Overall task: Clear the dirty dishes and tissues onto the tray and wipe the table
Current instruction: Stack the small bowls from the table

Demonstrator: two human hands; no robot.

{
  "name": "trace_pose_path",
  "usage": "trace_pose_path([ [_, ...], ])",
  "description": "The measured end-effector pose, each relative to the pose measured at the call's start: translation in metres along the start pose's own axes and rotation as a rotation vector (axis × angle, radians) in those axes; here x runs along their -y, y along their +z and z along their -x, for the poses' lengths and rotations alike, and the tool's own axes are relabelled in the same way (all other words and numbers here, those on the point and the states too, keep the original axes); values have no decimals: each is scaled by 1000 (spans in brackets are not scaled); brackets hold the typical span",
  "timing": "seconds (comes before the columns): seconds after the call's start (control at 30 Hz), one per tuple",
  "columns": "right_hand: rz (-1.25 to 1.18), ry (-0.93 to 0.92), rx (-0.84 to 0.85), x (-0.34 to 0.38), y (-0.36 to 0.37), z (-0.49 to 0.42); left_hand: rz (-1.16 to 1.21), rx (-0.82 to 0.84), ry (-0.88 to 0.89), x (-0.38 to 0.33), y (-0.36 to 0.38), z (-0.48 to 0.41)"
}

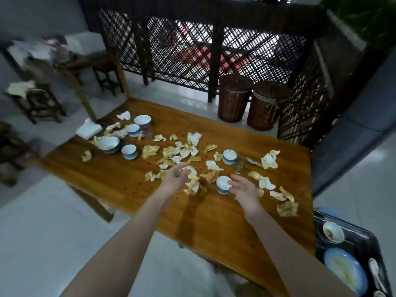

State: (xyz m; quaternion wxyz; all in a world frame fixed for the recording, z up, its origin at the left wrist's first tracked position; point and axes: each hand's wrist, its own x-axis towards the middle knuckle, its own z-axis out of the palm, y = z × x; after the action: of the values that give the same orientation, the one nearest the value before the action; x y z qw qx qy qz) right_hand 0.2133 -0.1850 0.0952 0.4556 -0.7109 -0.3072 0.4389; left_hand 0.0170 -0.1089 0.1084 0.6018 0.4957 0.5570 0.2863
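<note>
View from above of a wooden table [214,221] littered with crumpled, stained tissues [169,152], most of them in a loose band across its middle. Two bare forearms reach in from the bottom edge.

The left hand [175,179] hovers over the tissues near the table's centre, fingers loosely spread and slightly bent, holding nothing. The right hand [244,189] is just beside a small blue-and-white cup [221,185], fingers relaxed and reaching toward the cup's right side. The picture is blurred here, so it is unclear whether the fingertips touch the cup or stop just short.

A second cup [229,156] stands farther back, among the tissues. At the far left end of the table sits a cluster of four more blue-and-white dishes: a wide bowl [108,144], a smaller cup [129,151] just beside it, and two others [137,125] behind. A folded white cloth [89,128] lies at that end's edge.

A dark tray [364,236] sits at the lower right, off the table's near corner. It holds a small bowl [333,231], a blue-rimmed plate [345,271] and a white spoon [376,275].

Beyond the table stand two wicker baskets [234,97] against a dark lattice screen [192,50].
</note>
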Motion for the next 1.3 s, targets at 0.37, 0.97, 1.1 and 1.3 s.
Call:
trace_pose_path([
  [0.37, 50, -51, 182, 49, 118, 11, 145, -168, -42, 17, -135, 31],
  [0.97, 56, 20, 360, 94, 302, -88, 145, -426, -140, 30, -290, -58],
  [1.1, 75, 5, 366, 116, 340, -121, 104, -425, -133, 21, -322, -92],
  [1.3, 165, 56, 346, 118, 402, -152, 62, -417, -159, 20, -361, -124],
])
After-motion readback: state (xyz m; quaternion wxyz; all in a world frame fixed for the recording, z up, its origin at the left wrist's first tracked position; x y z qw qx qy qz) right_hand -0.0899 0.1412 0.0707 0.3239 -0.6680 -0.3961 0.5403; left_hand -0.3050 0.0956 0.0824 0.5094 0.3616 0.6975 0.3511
